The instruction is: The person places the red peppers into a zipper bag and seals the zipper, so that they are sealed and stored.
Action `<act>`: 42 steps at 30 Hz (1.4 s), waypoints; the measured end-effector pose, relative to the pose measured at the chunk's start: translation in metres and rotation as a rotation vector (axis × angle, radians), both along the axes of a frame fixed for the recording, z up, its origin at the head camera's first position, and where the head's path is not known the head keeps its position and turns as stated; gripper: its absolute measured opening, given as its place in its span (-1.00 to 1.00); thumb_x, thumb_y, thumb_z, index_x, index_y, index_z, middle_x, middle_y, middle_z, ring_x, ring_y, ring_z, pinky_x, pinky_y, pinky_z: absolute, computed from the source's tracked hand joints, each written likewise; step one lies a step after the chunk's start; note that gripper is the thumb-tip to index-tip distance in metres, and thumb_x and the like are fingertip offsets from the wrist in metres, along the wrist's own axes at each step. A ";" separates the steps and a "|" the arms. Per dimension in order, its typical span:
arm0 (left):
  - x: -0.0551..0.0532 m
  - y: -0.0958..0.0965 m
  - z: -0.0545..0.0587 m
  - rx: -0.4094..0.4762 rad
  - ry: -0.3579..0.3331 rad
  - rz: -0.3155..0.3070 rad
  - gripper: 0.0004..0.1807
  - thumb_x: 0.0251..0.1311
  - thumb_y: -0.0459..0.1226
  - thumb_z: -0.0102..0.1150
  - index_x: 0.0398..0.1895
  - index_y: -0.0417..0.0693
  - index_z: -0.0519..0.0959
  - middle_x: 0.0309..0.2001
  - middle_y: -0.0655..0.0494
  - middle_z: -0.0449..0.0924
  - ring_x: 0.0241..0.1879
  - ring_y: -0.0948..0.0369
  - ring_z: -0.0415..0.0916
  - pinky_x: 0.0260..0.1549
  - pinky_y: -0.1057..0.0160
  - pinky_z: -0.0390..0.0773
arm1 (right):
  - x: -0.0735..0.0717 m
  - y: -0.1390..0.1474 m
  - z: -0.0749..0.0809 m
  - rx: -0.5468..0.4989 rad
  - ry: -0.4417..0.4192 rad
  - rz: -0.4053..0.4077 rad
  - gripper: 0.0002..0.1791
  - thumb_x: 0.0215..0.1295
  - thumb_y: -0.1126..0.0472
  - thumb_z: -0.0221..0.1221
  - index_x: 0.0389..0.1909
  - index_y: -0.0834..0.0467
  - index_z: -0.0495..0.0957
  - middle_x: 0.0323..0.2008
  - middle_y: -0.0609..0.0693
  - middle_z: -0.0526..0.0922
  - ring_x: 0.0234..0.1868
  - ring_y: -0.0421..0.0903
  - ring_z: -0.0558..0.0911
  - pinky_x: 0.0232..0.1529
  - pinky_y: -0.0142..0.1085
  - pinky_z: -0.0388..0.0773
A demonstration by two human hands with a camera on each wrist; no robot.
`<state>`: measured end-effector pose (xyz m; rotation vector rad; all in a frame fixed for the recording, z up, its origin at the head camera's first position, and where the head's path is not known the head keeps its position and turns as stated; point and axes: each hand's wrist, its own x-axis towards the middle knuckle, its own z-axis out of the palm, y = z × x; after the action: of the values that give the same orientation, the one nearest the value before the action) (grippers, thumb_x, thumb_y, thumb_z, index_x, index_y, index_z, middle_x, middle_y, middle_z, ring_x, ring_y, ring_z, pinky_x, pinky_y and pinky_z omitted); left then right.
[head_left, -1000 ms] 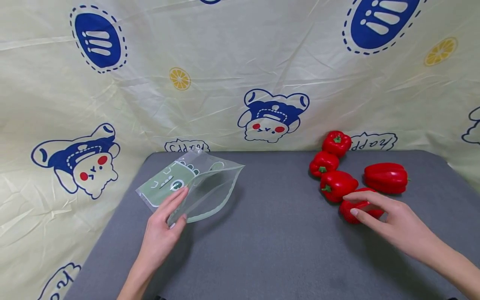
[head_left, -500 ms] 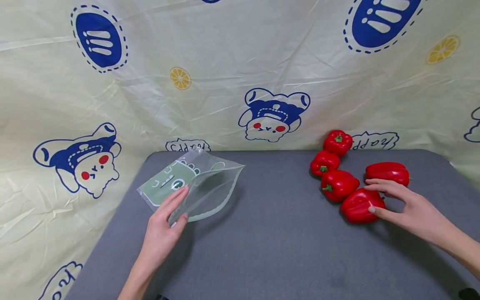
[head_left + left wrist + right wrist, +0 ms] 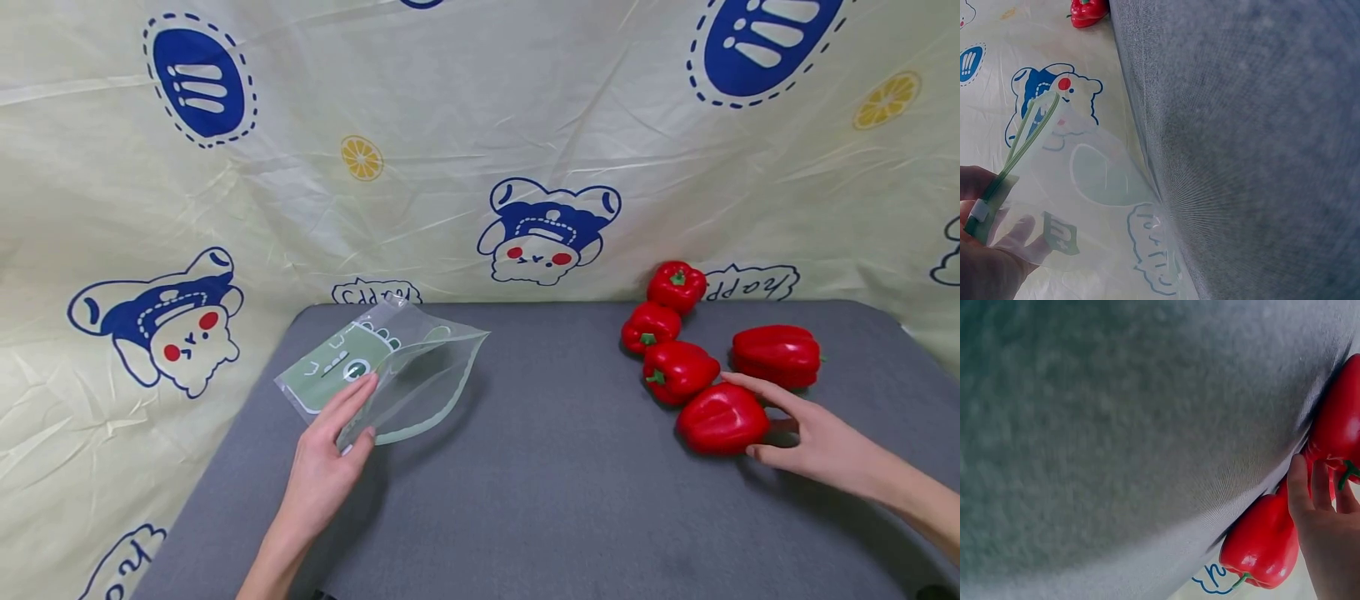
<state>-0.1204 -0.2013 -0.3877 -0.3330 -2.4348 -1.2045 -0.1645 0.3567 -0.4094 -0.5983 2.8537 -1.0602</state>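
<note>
Clear plastic zip bag with a green cartoon print (image 3: 347, 354) is pinched by the left hand (image 3: 321, 467) over the left of the grey cloth-topped bench (image 3: 570, 483), its mouth gaping. Five glossy red bell peppers (image 3: 681, 372) are seen on the right; the nearest pepper (image 3: 722, 418) is gripped from its right side by the right hand (image 3: 821, 440), well apart from the left. Neighbouring peppers could be rolled by a sideways tug, being so close; the mouth could be collapsed by a slipping pinch. The farthest pepper (image 3: 676, 287) is backed by a cream printed sheet (image 3: 420, 217) at the rear edge; open room is left between bag and peppers.
</note>
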 end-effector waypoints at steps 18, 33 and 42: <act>0.000 0.000 0.001 -0.015 -0.013 0.004 -0.29 0.07 -0.56 0.21 0.35 0.00 0.46 0.35 0.29 0.37 0.36 0.21 0.26 0.26 0.48 0.14 | 0.012 -0.029 0.008 -0.008 -0.073 0.006 -0.10 -0.10 0.13 0.52 0.31 -0.01 0.29 0.12 -0.05 0.43 0.05 -0.30 0.41 -0.18 -0.31 0.59; 0.000 0.001 0.000 -0.010 -0.019 -0.003 -0.27 0.08 -0.55 0.21 0.36 0.10 0.46 0.35 0.30 0.37 0.36 0.23 0.26 0.26 0.50 0.14 | 0.015 -0.076 0.022 -0.110 -0.068 0.065 -0.08 -0.11 0.13 0.53 0.33 -0.08 0.29 0.14 -0.01 0.43 0.09 0.08 0.47 -0.17 -0.32 0.62; -0.001 0.001 -0.001 -0.009 -0.012 -0.014 -0.26 0.07 -0.57 0.21 0.36 0.09 0.45 0.36 0.31 0.36 0.36 0.23 0.25 0.26 0.50 0.14 | 0.008 -0.107 0.027 -0.165 -0.089 0.121 -0.09 -0.09 0.10 0.52 0.33 -0.08 0.30 0.17 -0.01 0.42 0.15 0.11 0.43 -0.13 -0.25 0.63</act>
<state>-0.1217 -0.2008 -0.3887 -0.3470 -2.4527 -1.2056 -0.1570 0.2496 -0.3828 -0.7045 2.6360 -1.2752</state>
